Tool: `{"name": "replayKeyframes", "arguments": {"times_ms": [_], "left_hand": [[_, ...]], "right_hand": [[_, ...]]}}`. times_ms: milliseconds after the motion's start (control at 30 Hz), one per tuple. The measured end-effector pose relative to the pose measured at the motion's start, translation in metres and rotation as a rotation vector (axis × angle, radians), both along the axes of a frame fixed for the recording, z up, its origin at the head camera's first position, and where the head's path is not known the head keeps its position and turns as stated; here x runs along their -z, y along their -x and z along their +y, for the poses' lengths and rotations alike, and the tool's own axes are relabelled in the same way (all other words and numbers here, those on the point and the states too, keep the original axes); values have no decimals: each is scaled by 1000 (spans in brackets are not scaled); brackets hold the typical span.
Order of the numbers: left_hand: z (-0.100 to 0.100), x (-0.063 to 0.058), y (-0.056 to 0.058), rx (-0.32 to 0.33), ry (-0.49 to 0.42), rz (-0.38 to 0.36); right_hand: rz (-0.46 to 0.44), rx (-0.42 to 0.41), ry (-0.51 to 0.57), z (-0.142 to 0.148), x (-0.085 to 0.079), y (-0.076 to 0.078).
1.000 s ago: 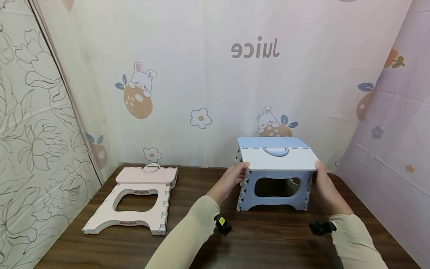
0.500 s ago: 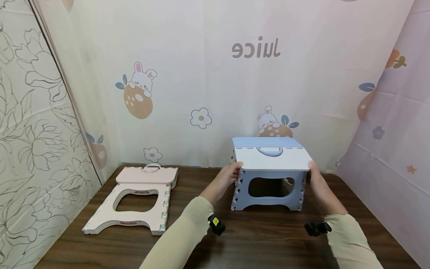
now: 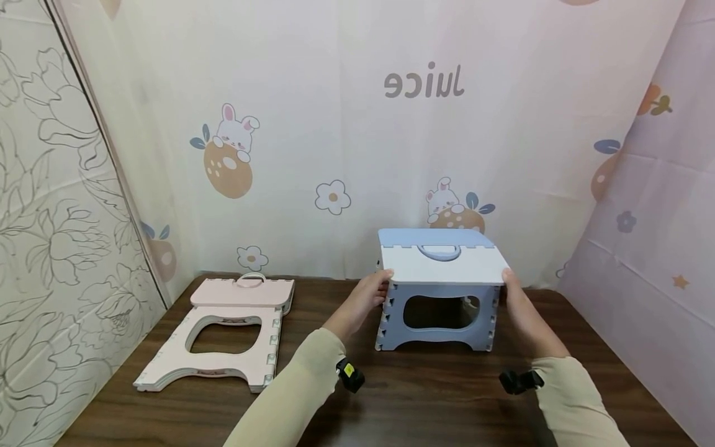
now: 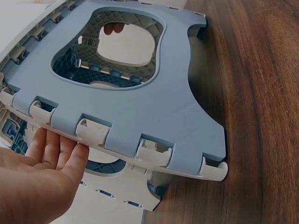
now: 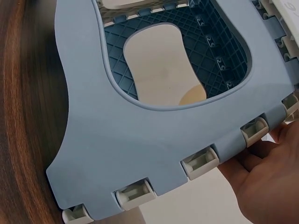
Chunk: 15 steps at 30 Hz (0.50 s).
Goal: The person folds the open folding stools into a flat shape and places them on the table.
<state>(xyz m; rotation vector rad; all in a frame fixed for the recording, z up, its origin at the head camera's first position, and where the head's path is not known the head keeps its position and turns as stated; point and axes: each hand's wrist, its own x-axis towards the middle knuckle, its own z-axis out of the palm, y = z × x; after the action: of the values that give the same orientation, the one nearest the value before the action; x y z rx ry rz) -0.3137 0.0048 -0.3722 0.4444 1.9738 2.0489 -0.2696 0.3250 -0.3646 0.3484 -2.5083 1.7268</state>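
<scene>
A blue and white folding step stool (image 3: 447, 268) stands unfolded on the right half of the table. My left hand (image 3: 360, 304) grips its left side near the top, thumb at the front corner of the white lid. In the left wrist view, the fingers of that left hand (image 4: 42, 182) curl under the stool's hinged edge. On the opposite side my right hand (image 3: 527, 313) holds the right top corner, thumb on the lid's edge. The right wrist view shows the right hand (image 5: 271, 177) against the side hinges, its fingertips partly hidden behind the stool (image 5: 145, 140).
A pink folding step stool (image 3: 223, 360) lies folded on the left of the dark wooden table (image 3: 424, 397). A printed curtain (image 3: 335, 124) hangs close behind the table, and more patterned cloth stands at both sides.
Both hands have shifted the blue and white folding step stool a little to the left, keeping their grip on its sides. The pink stool stays where it was.
</scene>
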Motion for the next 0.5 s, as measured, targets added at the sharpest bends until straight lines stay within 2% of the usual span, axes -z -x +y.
{"name": "replayKeyframes", "arguments": {"times_ms": [200, 500], "left_hand": [[-6, 1, 1, 2, 4, 13], [-13, 2, 1, -4, 4, 7]], "right_hand": [[-14, 15, -32, -4, 0, 1], [11, 0, -55, -12, -1, 1]]}}
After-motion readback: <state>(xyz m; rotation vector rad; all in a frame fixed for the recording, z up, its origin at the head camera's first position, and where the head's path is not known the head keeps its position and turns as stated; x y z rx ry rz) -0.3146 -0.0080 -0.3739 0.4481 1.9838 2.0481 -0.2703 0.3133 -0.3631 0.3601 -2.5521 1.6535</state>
